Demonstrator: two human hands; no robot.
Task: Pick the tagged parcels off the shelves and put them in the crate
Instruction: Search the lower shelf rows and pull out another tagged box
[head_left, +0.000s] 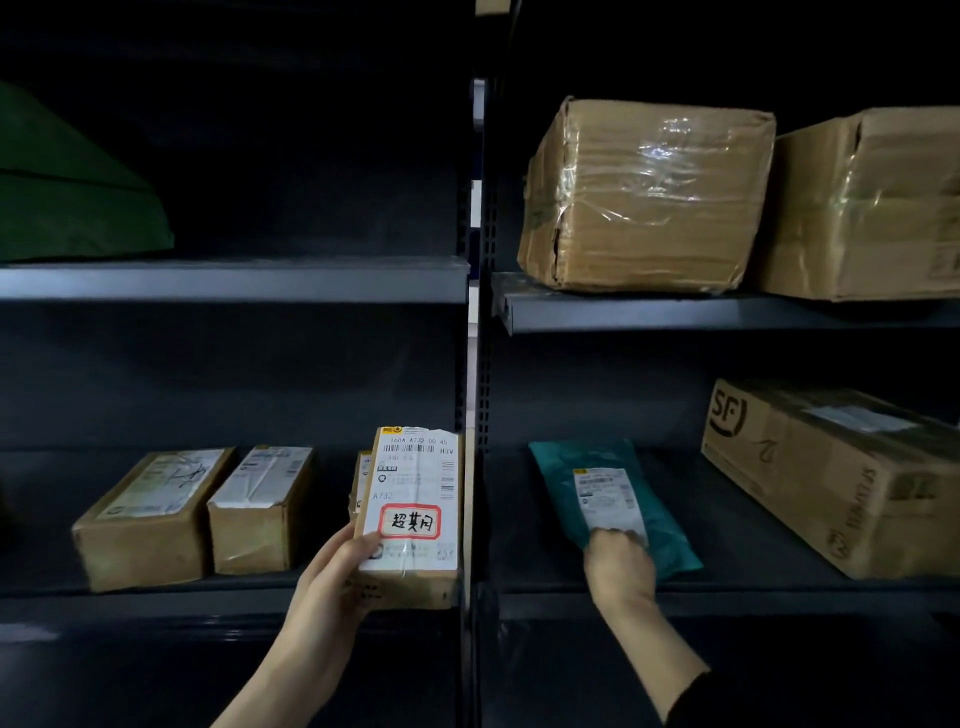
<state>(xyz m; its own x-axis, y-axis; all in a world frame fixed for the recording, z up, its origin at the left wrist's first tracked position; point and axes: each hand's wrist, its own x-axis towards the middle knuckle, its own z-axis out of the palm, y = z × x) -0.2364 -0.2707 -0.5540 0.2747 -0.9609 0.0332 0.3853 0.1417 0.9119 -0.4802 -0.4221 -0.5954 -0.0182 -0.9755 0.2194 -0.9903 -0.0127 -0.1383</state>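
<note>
My left hand (340, 564) grips a small cardboard parcel (415, 483) by its lower left corner, tilted up at the right end of the lower left shelf. Its white label carries a red-bordered tag with handwriting. My right hand (618, 564) pinches the near end of a teal plastic mailer (566, 457) that lies on the lower right shelf; the mailer has a white shipping label. No crate is in view.
Two small label-topped boxes (150, 514) (260, 506) sit left of the held parcel, another partly hidden behind it. An SF carton (831, 478) stands at right. Two taped cartons (644, 192) (872, 202) fill the upper right shelf, a green bag (67, 192) the upper left. A steel upright (475, 364) divides the bays.
</note>
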